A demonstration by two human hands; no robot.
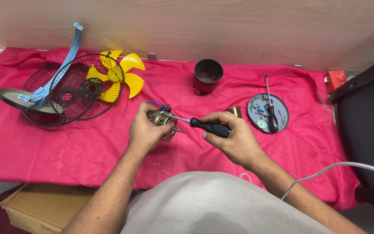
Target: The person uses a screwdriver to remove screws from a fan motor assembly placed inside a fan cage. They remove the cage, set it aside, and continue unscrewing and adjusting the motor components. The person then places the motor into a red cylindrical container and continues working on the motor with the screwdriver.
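My left hand grips a small metal fan motor with blue and red wires, held just above the pink cloth. My right hand holds a black-handled screwdriver, its shaft pointing left with the tip against the motor. The two hands sit close together at the middle of the table.
At the left lie black wire fan grilles, a yellow fan blade and a blue-grey stand. A dark perforated cup stands at the back. A round grey plate holds a second screwdriver and small parts. A cardboard box sits below left; a chair at right.
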